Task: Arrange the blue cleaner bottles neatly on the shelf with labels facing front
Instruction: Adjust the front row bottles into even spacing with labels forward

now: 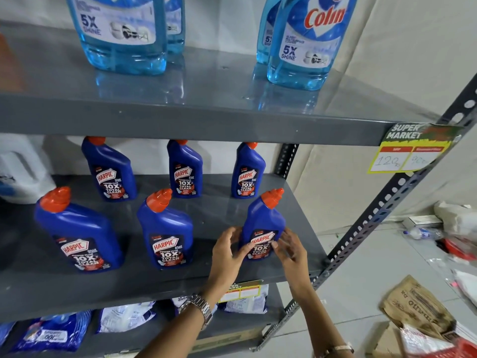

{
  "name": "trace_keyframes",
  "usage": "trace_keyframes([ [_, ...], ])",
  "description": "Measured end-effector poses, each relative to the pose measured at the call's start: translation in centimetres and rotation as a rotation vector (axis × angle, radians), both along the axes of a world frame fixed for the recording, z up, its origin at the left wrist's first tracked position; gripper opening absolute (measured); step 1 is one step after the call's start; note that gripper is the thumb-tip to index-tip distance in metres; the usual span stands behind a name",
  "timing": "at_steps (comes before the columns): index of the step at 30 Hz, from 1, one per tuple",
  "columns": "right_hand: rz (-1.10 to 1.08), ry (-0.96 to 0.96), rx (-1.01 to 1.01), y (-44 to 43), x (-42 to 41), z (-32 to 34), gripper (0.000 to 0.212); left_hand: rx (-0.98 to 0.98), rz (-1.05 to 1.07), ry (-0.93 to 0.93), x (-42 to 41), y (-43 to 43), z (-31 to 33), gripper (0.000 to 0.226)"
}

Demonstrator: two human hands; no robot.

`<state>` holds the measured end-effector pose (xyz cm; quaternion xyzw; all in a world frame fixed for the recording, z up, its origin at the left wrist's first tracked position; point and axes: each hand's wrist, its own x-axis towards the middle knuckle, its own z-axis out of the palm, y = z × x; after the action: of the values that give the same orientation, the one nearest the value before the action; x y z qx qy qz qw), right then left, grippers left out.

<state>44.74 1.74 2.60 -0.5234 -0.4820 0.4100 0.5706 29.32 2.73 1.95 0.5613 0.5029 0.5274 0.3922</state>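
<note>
Several dark blue cleaner bottles with orange caps stand in two rows on the grey middle shelf (144, 288), labels facing me. The front right bottle (263, 218) has my hands on both sides of its lower part. My left hand (228, 251) touches its left side, fingertips on the label. My right hand (290, 248) touches the right side, fingers spread. Both look like a light hold with loose fingers. The front middle bottle (166, 231) and front left bottle (77, 231) stand apart to the left. Three more bottles, such as the back middle one (184, 169), stand behind.
Light blue glass-cleaner bottles (304, 40) stand on the upper shelf. A white jug (20, 169) sits at the far left of the middle shelf. A price tag (407, 153) hangs from the slotted upright (382, 210). Packets fill the lower shelf; bags and litter lie on the floor at right.
</note>
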Motion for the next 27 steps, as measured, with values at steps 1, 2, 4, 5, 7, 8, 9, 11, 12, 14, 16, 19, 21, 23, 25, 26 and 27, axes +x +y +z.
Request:
trace_keyframes([
  [1,-0.007,0.005,0.001,-0.1,-0.1,0.2,0.038,0.004,0.001,-0.005,0.1,-0.2,0.2,0.035],
  [2,-0.035,0.001,0.004,-0.3,-0.4,0.3,0.036,0.006,0.007,-0.010,0.2,-0.5,0.2,0.037],
  [4,-0.198,-0.014,0.015,-1.5,-1.6,-0.2,0.034,-0.015,0.045,-0.041,0.5,-1.9,-0.1,0.047],
  [5,-0.297,-0.005,0.025,-2.5,-2.6,-0.7,0.033,-0.024,0.079,-0.075,0.4,-2.9,-0.5,0.050],
  [7,-0.354,-0.013,0.064,-5.0,-5.0,-1.9,0.034,0.012,0.164,-0.153,-0.3,-5.3,-1.5,0.050],
  [8,-0.298,-0.045,0.073,-5.9,-6.4,-2.4,0.039,0.047,0.224,-0.186,-1.2,-6.4,-1.9,0.051],
  [9,-0.204,-0.079,0.079,-6.5,-7.8,-2.8,0.044,0.088,0.295,-0.207,-2.4,-7.3,-2.2,0.052],
  [11,0.005,-0.147,0.074,-6.7,-10.3,-2.8,0.044,0.186,0.460,-0.204,-5.6,-7.9,-2.4,0.052],
  [12,0.086,-0.168,0.062,-6.2,-11.3,-2.2,0.042,0.232,0.524,-0.187,-7.3,-7.8,-2.2,0.049],
  [14,0.180,-0.129,0.022,-4.6,-12.7,-1.0,0.044,0.289,0.567,-0.148,-10.5,-7.1,-1.5,0.042],
  [16,0.234,-0.050,-0.021,-2.7,-13.5,-0.1,0.051,0.251,0.518,-0.148,-13.0,-6.0,-0.9,0.045],
  [19,0.350,-0.038,-0.023,-0.7,-14.2,0.7,0.053,0.120,0.330,-0.192,-15.1,-4.6,-0.3,0.049],
  [21,0.407,-0.046,-0.006,-0.3,-14.8,0.9,0.044,0.096,0.239,-0.159,-15.7,-4.2,0.0,0.046],
  [23,0.395,-0.060,0.013,-0.2,-15.2,0.8,0.035,0.092,0.242,-0.131,-16.1,-4.0,0.1,0.047],
  [25,0.371,-0.062,0.029,-0.2,-15.3,0.9,0.032,0.088,0.253,-0.124,-16.2,-3.8,0.1,0.046],
  [26,0.363,-0.066,0.031,-0.2,-15.3,0.9,0.032,0.087,0.255,-0.120,-16.2,-3.8,0.1,0.046],
  [27,0.358,-0.071,0.029,-0.2,-15.2,1.0,0.032,0.085,0.253,-0.119,-16.1,-3.8,0.1,0.046],
])
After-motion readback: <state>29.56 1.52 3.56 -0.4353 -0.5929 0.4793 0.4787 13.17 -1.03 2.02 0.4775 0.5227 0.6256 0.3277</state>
